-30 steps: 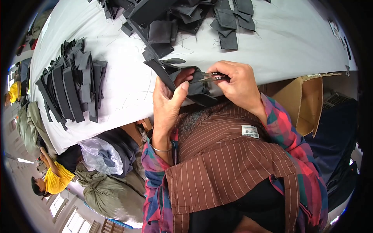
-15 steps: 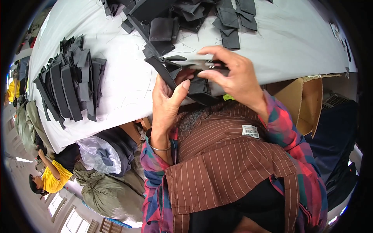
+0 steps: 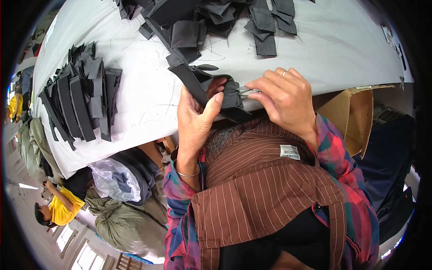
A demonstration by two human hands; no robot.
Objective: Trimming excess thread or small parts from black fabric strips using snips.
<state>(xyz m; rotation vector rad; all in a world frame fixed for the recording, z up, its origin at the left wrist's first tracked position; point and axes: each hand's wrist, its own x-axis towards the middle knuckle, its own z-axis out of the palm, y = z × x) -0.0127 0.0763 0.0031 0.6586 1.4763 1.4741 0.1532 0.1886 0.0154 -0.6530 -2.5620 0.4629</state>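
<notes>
My left hand [image 3: 198, 110] is closed around a folded dark grey fabric piece [image 3: 189, 83], thumb in front and fingertips showing inside its loop. From that piece a dark strip runs up toward the pile at the back of the table. To the right, my right hand [image 3: 285, 96] pinches small metal thread snips [image 3: 246, 91]. Their thin tips point left and meet the fabric's right end; most of the tool is hidden by my fingers. Whether the tips are cutting cannot be made out.
Stacked dark fabric strips [image 3: 81, 96] lie on the white-covered table [image 3: 144, 90] at left. A heap of dark cut pieces [image 3: 186, 33] is at the back, with smaller pieces [image 3: 264, 27] beside it. A cardboard box [image 3: 351, 114] stands right. Someone in yellow [image 3: 65, 207] is far left.
My right hand has moved right and slightly down, and turned so its knuckles face up. The snips have moved to the fabric's right end. My left hand keeps its hold, nearly still.
</notes>
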